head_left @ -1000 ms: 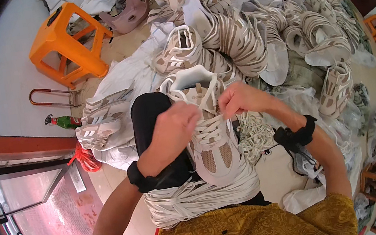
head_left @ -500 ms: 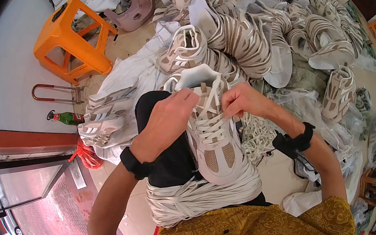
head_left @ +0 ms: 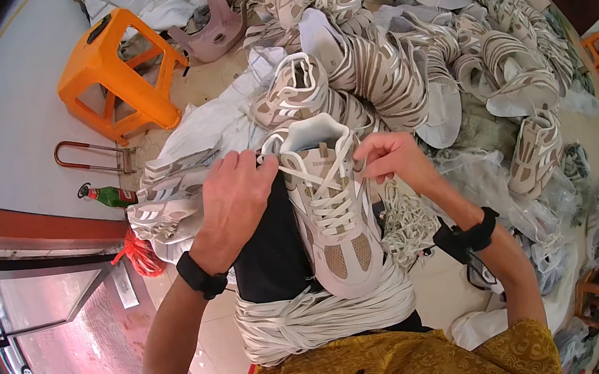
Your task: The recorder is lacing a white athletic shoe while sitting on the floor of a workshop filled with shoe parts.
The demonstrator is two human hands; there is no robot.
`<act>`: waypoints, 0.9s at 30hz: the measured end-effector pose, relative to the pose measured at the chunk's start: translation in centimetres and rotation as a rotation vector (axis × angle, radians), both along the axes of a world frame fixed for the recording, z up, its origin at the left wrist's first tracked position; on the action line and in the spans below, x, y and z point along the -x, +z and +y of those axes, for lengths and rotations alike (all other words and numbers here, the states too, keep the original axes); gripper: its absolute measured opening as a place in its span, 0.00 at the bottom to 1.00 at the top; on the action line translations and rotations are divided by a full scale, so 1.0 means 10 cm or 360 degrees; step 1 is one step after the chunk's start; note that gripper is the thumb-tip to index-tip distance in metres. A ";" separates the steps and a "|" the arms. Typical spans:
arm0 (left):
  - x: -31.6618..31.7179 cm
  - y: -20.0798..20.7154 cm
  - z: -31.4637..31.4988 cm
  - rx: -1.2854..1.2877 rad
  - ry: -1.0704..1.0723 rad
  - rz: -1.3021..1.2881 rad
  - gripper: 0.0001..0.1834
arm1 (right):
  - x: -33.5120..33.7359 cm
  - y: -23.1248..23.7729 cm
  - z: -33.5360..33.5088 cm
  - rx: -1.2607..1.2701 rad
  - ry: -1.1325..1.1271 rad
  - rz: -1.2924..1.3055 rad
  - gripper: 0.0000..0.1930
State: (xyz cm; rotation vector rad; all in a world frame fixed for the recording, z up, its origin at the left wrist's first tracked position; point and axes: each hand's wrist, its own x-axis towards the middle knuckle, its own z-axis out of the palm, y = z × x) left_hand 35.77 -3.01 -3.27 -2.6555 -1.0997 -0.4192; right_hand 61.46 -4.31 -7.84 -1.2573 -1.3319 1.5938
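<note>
A beige and white sneaker [head_left: 345, 246] rests on my lap, toe toward me, its flat white shoelace [head_left: 332, 209] crossed up the front. My left hand [head_left: 236, 200] is closed at the left of the collar, pinching a stretch of the shoelace drawn out from the upper eyelets. On the other side, my right hand [head_left: 395, 161] has its fingers bent together against the upper eyelet edge; what lies between the fingertips is hidden. A thick bundle of white laces [head_left: 327, 318] lies across my thighs, just behind the toe.
Ahead and to the right lie piles of similar sneakers [head_left: 383, 74]. Loose laces [head_left: 407, 225] hang beside my right leg. At the left are an orange stool [head_left: 116, 75], a green bottle [head_left: 111, 195], a red bundle [head_left: 140, 251] and more sneakers [head_left: 170, 198].
My left hand has moved left, away from the sneaker's tongue, drawing the lace outward. The right hand stays by the upper eyelets, its fingers slightly shifted. The tongue is now more exposed.
</note>
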 end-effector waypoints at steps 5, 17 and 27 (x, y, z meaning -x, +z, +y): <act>-0.15 -0.03 0.03 0.1242 0.0416 -0.1099 0.06 | 0.23 0.12 0.06 -0.0507 0.0221 -0.0433 0.10; -0.29 -0.07 0.25 0.2064 0.0360 -0.1933 0.10 | 0.36 0.08 -0.08 -0.0758 0.0360 -0.0755 0.09; -0.22 -0.07 -0.03 0.1235 0.0271 -0.1118 0.11 | 0.37 0.11 0.03 -0.0820 0.0700 -0.1364 0.07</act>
